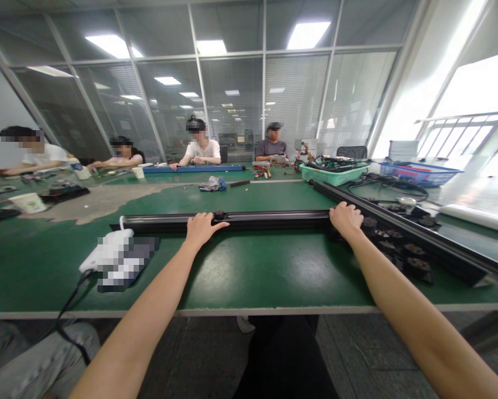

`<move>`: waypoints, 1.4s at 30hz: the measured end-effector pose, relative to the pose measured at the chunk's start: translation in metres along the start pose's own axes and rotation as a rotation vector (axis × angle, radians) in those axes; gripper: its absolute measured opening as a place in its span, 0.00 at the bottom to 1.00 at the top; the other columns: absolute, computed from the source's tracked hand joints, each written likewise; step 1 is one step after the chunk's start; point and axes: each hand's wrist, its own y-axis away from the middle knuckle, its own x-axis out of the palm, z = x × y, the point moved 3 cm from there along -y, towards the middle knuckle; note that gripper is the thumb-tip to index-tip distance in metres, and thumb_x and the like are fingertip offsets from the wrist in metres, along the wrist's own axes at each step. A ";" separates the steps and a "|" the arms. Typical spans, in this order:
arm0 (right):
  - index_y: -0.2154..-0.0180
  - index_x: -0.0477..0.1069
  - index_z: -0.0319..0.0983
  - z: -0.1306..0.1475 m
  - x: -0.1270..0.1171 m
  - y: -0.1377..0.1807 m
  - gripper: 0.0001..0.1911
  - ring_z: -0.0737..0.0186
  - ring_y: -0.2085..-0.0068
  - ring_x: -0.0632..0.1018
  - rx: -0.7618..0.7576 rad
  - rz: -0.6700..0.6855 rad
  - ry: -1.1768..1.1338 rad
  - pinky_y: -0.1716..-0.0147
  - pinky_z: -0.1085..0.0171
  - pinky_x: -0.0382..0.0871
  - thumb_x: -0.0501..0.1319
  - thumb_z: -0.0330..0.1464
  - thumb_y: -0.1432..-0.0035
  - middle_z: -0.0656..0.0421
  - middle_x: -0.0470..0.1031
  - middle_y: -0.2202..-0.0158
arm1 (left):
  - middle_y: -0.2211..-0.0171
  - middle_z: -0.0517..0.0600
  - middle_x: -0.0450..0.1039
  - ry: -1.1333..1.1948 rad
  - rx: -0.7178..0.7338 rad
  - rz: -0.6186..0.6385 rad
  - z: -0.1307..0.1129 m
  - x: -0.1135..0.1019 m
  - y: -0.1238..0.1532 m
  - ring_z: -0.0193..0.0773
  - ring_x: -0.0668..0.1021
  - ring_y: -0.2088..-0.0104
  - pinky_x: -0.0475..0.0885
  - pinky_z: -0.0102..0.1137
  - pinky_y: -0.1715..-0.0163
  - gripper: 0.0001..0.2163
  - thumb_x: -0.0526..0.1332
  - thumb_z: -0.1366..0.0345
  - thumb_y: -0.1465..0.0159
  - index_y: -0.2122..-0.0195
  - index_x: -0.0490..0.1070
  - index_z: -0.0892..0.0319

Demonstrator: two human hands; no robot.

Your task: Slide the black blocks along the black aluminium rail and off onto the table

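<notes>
A long black rail (269, 220) lies crosswise on the green table (249, 277) in front of me. My left hand (201, 228) rests over its near edge toward the middle, fingers curled on it and thumb stretched to the right. My right hand (345, 219) is wrapped round the rail's right end. A small black knob (219, 213) sits on the rail just beyond my left hand.
A second long black rail (410, 233) runs diagonally at right, with several small black parts (398, 244) beside it. A white device with cable (107, 252) lies at left. A green basket (332, 174) and a blue basket (419, 173) stand farther back. Several people sit along the far side.
</notes>
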 end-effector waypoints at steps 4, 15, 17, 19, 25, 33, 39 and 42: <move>0.43 0.65 0.24 0.000 0.000 -0.001 0.26 0.33 0.42 0.71 0.006 0.004 0.003 0.47 0.47 0.64 0.51 0.39 0.31 0.33 0.67 0.44 | 0.52 0.61 0.77 0.003 0.000 -0.002 0.000 -0.001 0.000 0.55 0.75 0.49 0.66 0.42 0.53 0.36 0.47 0.29 0.39 0.57 0.76 0.58; 0.43 0.65 0.26 -0.004 0.000 -0.005 0.26 0.35 0.41 0.70 0.029 0.012 0.004 0.46 0.47 0.64 0.53 0.40 0.32 0.32 0.67 0.44 | 0.53 0.60 0.77 0.000 0.003 -0.008 0.000 -0.001 0.000 0.55 0.75 0.49 0.66 0.42 0.53 0.36 0.47 0.29 0.39 0.58 0.76 0.57; 0.43 0.65 0.26 -0.006 0.000 -0.006 0.26 0.35 0.42 0.71 0.033 0.017 0.004 0.47 0.47 0.64 0.53 0.40 0.32 0.33 0.67 0.44 | 0.53 0.60 0.77 -0.001 0.001 -0.008 0.000 -0.001 0.001 0.55 0.75 0.49 0.66 0.42 0.53 0.35 0.47 0.29 0.39 0.58 0.76 0.57; 0.43 0.65 0.26 -0.008 0.000 -0.007 0.26 0.35 0.42 0.71 0.032 0.018 0.002 0.47 0.47 0.64 0.53 0.41 0.32 0.33 0.67 0.44 | 0.53 0.60 0.77 -0.003 0.001 -0.006 -0.001 -0.002 0.001 0.55 0.75 0.49 0.66 0.42 0.53 0.35 0.48 0.30 0.39 0.58 0.75 0.58; 0.42 0.66 0.27 -0.012 -0.001 -0.010 0.28 0.32 0.41 0.69 0.053 0.033 0.000 0.47 0.46 0.63 0.53 0.43 0.32 0.33 0.65 0.42 | 0.53 0.60 0.77 -0.005 -0.001 -0.002 -0.001 -0.001 0.000 0.55 0.75 0.49 0.66 0.42 0.53 0.35 0.47 0.30 0.39 0.58 0.75 0.57; 0.42 0.66 0.29 -0.012 -0.005 -0.009 0.26 0.33 0.41 0.70 0.081 0.044 -0.015 0.44 0.41 0.57 0.53 0.42 0.32 0.32 0.65 0.42 | 0.53 0.60 0.77 0.000 0.004 0.003 -0.002 -0.002 0.001 0.55 0.75 0.49 0.66 0.42 0.53 0.35 0.47 0.29 0.39 0.58 0.75 0.58; 0.43 0.66 0.29 -0.011 -0.005 -0.009 0.26 0.33 0.41 0.70 0.076 0.042 -0.021 0.44 0.39 0.56 0.52 0.42 0.31 0.32 0.65 0.43 | 0.52 0.60 0.77 0.007 -0.007 0.009 -0.001 -0.002 0.001 0.55 0.74 0.48 0.66 0.43 0.52 0.35 0.47 0.30 0.39 0.57 0.75 0.57; 0.43 0.66 0.29 -0.012 -0.004 -0.009 0.26 0.32 0.42 0.70 0.073 0.036 -0.019 0.45 0.39 0.57 0.53 0.42 0.32 0.32 0.65 0.43 | 0.52 0.61 0.77 0.011 -0.002 0.007 -0.001 -0.001 0.000 0.56 0.74 0.48 0.66 0.43 0.52 0.35 0.47 0.30 0.39 0.57 0.75 0.57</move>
